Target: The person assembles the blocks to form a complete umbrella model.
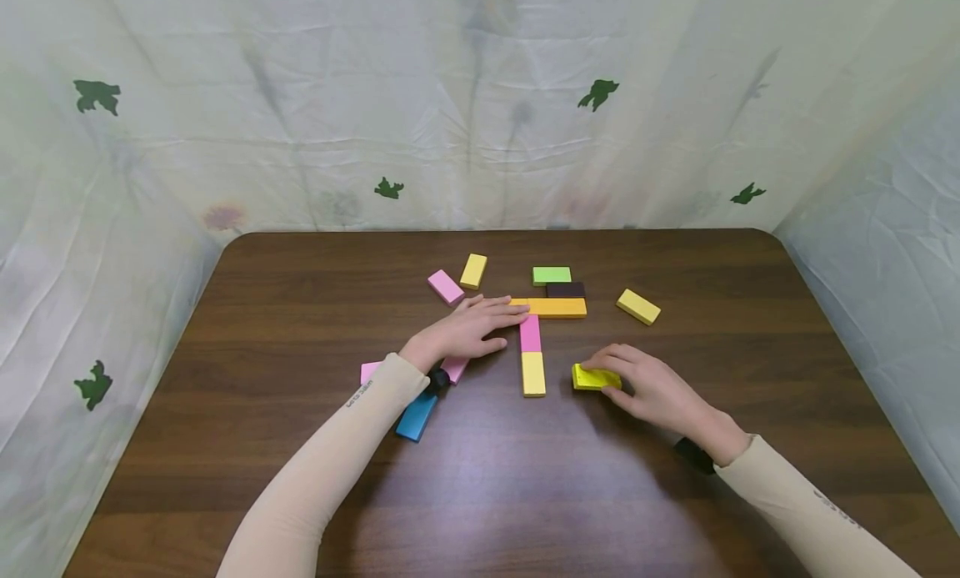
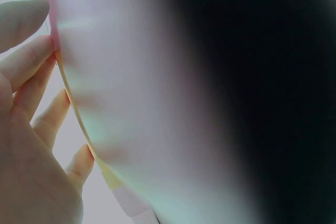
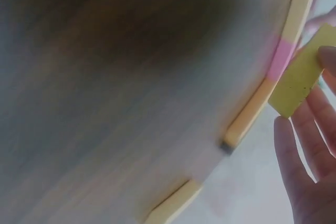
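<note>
Flat coloured blocks make a joined shape in the head view. An orange block [image 1: 558, 308] lies across the top, and a pink block [image 1: 530, 334] and a pale yellow block [image 1: 533, 376] run down from it. My left hand [image 1: 472, 326] lies over the left end of the orange row with its fingers extended, fingertips at the blocks' edge. To the right of the pale yellow block, my right hand [image 1: 648, 384] pinches a bright yellow block [image 1: 588, 379] between thumb and fingers. The right wrist view shows this yellow block [image 3: 299, 77] raised off the table, tilted.
Behind the orange row lie a black block [image 1: 566, 290] and a green block [image 1: 551, 275]. Loose around them are yellow blocks [image 1: 639, 307] and a pink block [image 1: 446, 287]. A blue block [image 1: 416, 417] and other pink ones lie partly under the left forearm. Cloth [image 1: 480, 103] hangs behind the table.
</note>
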Demonstrator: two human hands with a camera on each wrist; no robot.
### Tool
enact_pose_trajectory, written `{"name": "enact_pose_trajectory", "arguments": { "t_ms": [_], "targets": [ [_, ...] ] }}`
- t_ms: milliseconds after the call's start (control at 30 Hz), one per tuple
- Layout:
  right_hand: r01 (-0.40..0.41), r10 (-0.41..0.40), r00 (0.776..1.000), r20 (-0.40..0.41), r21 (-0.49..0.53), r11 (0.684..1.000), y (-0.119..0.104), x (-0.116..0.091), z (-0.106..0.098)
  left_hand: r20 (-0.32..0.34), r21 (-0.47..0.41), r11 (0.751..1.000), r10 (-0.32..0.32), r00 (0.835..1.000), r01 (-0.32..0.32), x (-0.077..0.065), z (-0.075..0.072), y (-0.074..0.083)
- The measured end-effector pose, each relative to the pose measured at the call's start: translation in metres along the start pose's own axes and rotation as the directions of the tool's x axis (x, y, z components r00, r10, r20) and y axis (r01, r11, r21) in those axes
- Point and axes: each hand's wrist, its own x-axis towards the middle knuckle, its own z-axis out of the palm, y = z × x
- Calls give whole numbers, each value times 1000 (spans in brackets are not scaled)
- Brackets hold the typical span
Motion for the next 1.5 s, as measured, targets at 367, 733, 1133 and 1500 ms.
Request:
{"name": "enact_pose_trajectory", "arguments": {
  "t_ms": [367, 733, 1133, 1500],
  "targets": [
    [239, -242, 968, 60, 55, 969, -39, 19, 23, 2, 0, 1000, -5, 1000, 5, 0, 0, 1],
    [345, -348, 930, 117, 44, 937, -54, 26, 40, 1, 3, 1000, -8, 1000, 8, 0, 0, 2],
    [254, -259, 959, 119, 51, 966, -48, 7, 33, -13, 4, 1000, 3, 1000, -3, 0, 2, 0],
    [260, -261, 948, 184, 29, 965, -49, 5, 32, -14, 2, 1000, -3, 1000, 3, 0, 3, -1]
  ]
}}
